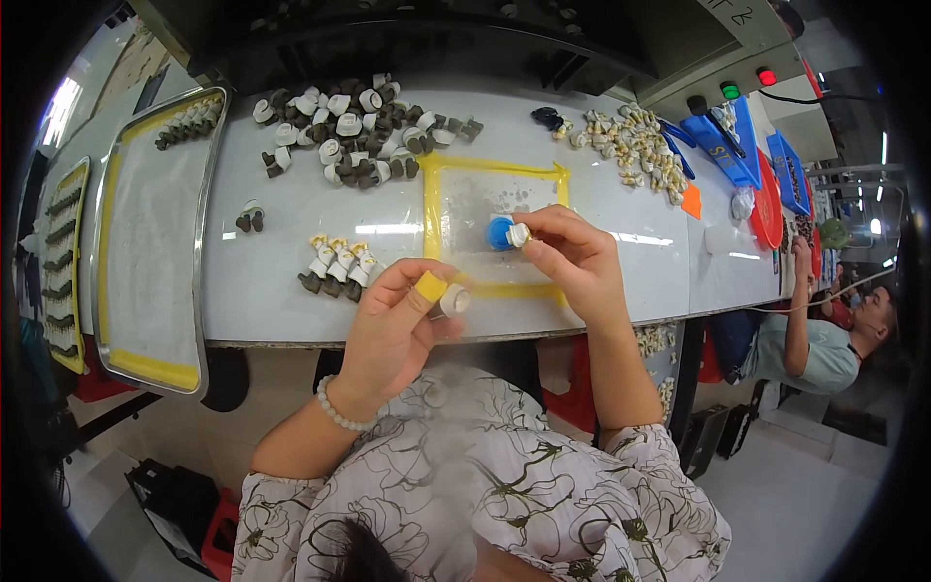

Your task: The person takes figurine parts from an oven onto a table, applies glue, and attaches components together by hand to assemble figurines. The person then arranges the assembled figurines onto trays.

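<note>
Each hand pinches a small white piece above a white worktable [257,310].
Left hand [393,320], thumb yellow-taped, grips a cup-shaped piece [455,301]; right hand [577,260] holds a figurine part [519,235] against a round blue object [498,232]. Lettering marks a blue bin [720,160]; a metal tray [155,252] bears figurines [190,123].

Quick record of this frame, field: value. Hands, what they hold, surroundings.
left hand: holds white cup; yellow wrap on thumb
right hand: pinches white piece by blue disc; contact unclear
work area: yellow tape frame on table
beside left hand: row of figures
far left pile: white-and-brown parts
far right pile: small white-and-yellow parts
left edge: tray, figures at far end
</note>
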